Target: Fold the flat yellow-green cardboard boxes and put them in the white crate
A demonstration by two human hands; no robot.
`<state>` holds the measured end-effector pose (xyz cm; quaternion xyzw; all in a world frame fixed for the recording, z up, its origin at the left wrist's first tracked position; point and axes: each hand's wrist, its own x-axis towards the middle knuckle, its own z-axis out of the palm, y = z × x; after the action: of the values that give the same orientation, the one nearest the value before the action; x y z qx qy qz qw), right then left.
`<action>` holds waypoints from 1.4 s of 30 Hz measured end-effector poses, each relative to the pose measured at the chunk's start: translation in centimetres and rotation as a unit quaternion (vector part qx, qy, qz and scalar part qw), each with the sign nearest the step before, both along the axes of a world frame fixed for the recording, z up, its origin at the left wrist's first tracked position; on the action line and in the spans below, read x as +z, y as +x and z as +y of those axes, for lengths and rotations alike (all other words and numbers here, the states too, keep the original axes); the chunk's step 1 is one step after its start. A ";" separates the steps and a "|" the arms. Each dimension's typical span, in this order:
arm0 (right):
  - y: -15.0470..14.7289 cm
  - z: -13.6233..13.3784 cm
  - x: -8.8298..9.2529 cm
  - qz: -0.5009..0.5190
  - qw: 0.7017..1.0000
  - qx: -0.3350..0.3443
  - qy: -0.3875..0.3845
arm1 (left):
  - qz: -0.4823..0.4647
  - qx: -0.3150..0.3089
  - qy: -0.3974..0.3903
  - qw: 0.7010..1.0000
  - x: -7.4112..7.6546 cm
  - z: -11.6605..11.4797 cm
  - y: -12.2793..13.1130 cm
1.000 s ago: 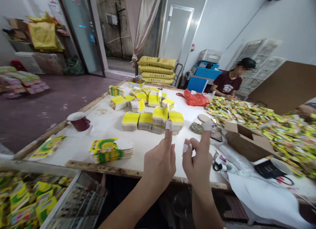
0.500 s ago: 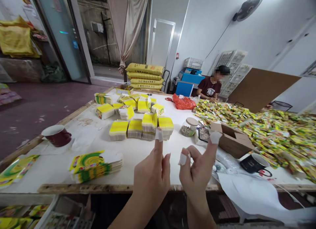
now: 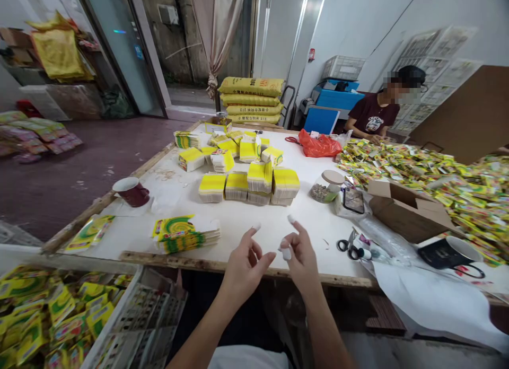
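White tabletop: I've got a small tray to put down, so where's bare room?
The largest bare patch lies between the front row of yellow stacks, the green-and-yellow bundle and the scissors, with left hand and right hand at its near side. Another lies between that row, red bag and jar. The right side is crowded: phone, cardboard box, heaped packets.

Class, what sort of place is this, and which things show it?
Probably a small packing workshop: stacks of yellow card packaging on a worktable, a big heap of printed packets, and a crate holding more.

a small workshop: yellow bundles point(image 3: 259, 176) on a worktable point(image 3: 234, 214), heaped packets point(image 3: 415, 181), stacked sacks point(image 3: 251, 100)
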<state>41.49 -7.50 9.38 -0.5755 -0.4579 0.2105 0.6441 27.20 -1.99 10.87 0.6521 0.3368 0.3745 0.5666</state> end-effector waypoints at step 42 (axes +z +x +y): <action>-5.4 0.6 -6.1 0.205 0.971 0.096 -0.072 | -0.208 0.081 -0.334 0.916 -5.2 -1.9 -1.6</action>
<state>36.05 -6.89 3.32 -0.5180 -0.3532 0.4174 0.6578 25.65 -3.89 5.64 0.3025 0.3689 0.4118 0.7764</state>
